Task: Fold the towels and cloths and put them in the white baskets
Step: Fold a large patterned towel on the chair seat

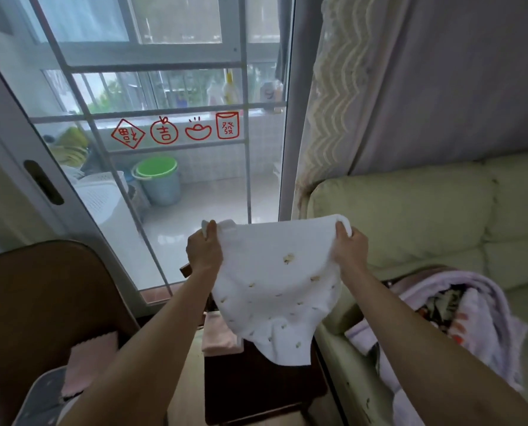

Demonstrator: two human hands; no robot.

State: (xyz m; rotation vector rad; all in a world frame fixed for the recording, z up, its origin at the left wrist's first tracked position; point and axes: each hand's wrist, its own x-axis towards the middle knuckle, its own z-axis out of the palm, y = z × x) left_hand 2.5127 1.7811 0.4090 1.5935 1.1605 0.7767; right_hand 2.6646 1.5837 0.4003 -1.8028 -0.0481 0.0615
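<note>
The white towel (275,284) with its small yellow flecks hangs spread out in the air between the two hands, above a dark wooden stool (256,385), so folding of this one looks barely begun. Below it, on the stool's far edge, lies a pink cloth (218,336) that seems already folded flat, and another pink cloth (87,358) sits on the brown chair (41,302) to the left (folded or not, I cannot tell). No white basket for the finished pieces shows inside the room; a white perforated bin (103,198) stands out beyond the glass door (170,167), though whether it belongs to this job is unclear. A bundle of lilac bedding (459,315) rests on the pale green sofa (425,216). So most of the work appears to lie ahead.

Both arms reach forward, roughly level. The left hand (204,250) pinches the towel's upper left corner, thumb up and fingers curled behind. The right hand (349,244) grips the upper right corner likewise, knuckles toward me, holding the top edge nearly taut.
</note>
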